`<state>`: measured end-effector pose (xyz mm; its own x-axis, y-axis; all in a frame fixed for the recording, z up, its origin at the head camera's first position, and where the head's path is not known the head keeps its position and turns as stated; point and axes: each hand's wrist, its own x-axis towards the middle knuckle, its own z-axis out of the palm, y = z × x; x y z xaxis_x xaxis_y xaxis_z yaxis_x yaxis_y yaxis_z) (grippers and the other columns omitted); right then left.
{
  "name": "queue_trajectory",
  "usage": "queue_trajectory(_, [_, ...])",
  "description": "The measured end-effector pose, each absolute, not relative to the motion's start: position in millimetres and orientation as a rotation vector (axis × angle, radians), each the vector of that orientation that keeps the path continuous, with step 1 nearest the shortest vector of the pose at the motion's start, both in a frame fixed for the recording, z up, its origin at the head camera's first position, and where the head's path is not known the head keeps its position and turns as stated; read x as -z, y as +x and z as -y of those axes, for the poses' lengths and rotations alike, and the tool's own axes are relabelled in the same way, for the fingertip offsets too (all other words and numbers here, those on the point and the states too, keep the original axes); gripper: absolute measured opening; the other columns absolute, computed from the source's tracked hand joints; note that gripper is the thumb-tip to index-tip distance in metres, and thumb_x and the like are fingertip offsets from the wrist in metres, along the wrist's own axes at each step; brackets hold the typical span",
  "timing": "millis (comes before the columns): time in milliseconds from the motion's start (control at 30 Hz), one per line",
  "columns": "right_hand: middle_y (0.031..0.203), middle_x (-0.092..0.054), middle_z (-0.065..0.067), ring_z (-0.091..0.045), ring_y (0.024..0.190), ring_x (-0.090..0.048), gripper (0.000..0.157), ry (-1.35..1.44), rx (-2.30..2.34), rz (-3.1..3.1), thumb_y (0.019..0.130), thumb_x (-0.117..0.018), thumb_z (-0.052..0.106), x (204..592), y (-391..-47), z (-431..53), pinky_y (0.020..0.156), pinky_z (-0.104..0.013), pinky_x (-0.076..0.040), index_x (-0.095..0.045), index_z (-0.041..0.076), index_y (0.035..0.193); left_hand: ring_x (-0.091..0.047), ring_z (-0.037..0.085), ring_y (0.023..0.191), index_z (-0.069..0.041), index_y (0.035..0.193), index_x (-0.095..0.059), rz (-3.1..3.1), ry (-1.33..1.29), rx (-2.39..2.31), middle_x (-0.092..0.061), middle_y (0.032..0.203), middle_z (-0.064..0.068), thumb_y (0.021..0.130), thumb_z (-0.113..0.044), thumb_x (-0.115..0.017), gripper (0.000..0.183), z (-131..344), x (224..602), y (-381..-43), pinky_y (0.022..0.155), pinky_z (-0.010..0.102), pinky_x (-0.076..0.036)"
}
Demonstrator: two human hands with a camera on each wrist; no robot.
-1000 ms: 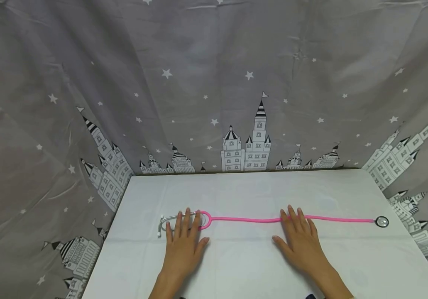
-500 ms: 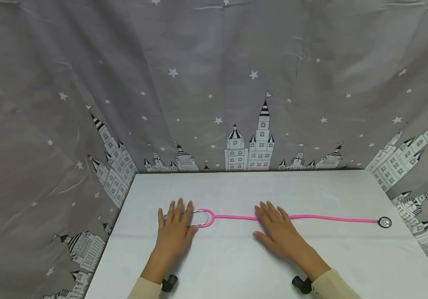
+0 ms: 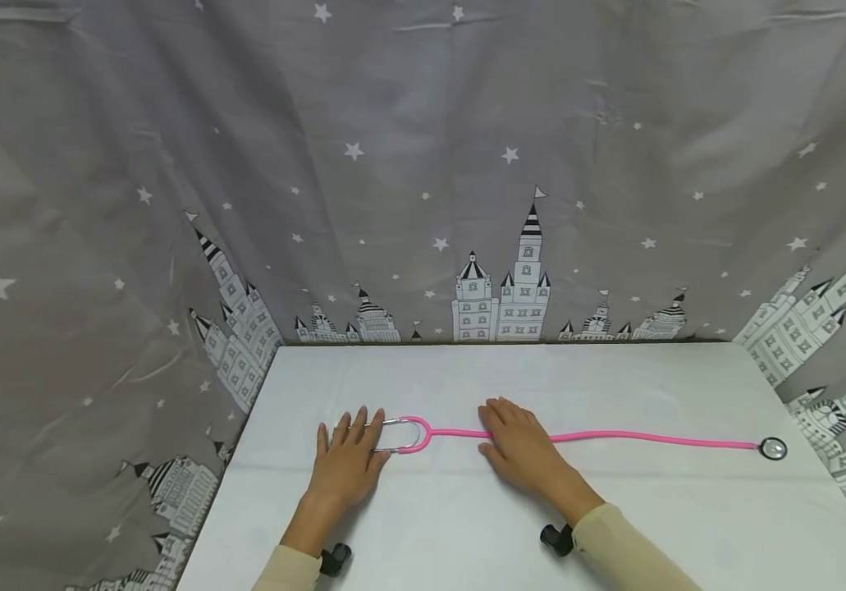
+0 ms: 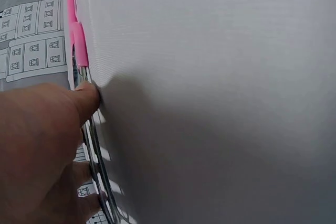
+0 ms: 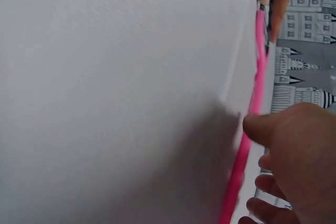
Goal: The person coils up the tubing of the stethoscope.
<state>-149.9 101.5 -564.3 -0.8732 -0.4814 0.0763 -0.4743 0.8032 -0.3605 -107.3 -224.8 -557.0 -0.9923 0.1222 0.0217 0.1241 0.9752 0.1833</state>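
Observation:
A pink stethoscope (image 3: 651,437) lies stretched across the white table, its round chest piece (image 3: 773,448) at the right. My left hand (image 3: 345,468) is spread over the metal ear tubes, hiding their far ends. In the left wrist view, that thumb (image 4: 86,98) lies at the metal tubes (image 4: 102,177), just below the pink fork. Palm down, my right hand (image 3: 526,451) covers part of the single pink tube, right of the fork. The right wrist view has its thumb tip over the pink tubing (image 5: 236,177), the other fingers loosely bent beside it.
The white table (image 3: 430,525) ends at a grey curtain (image 3: 393,205) printed with castles and stars, which also hangs along both sides. Black wrist cameras (image 3: 557,540) sit under both cuffs.
My right hand has slid left along the tube toward the fork, its fingers drawing closer together. My left hand has shifted left from the fork onto the ear tubes. The view has shifted slightly.

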Motion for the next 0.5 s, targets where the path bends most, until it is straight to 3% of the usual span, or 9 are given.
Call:
queue_trajectory(100, [0.156,-0.057,-0.015,-0.036,0.149,-0.052,0.049,-0.794,0.576,-3.01,0.104,-0.071,0.033,569.8,-152.8,-96.1,0.124,-0.058,-0.043,-0.06,0.009,0.146,-0.032,0.05,0.162,-0.018,0.167,-0.041,3.118,-0.191,0.334,-0.038,0.174,0.018,0.108,-0.041,-0.062,0.067,225.5,557.5,-106.8,0.128,0.077,-0.022])
queue_trajectory(267, [0.136,-0.064,-0.012,-0.033,0.129,-0.062,0.029,-0.831,0.599,-3.062,0.103,-0.073,0.026,575.0,-158.4,-89.6,0.111,-0.053,-0.051,-0.064,0.011,0.126,-0.029,0.052,0.162,-0.017,0.168,-0.039,3.112,-0.186,0.397,-0.036,0.174,0.02,0.108,-0.04,-0.061,0.068,227.6,562.6,-108.1,0.127,0.077,-0.023])
queue_trajectory(500, [0.112,-0.062,-0.005,-0.026,0.104,-0.06,0.012,-0.876,0.585,-3.135,0.1,-0.074,0.017,577.5,-163.2,-83.9,0.091,-0.044,-0.053,-0.063,0.015,0.105,-0.027,0.051,0.163,-0.018,0.168,-0.039,3.119,-0.173,0.4,-0.035,0.175,0.019,0.108,-0.04,-0.061,0.068,227.4,565.5,-107.7,0.129,0.076,-0.021])
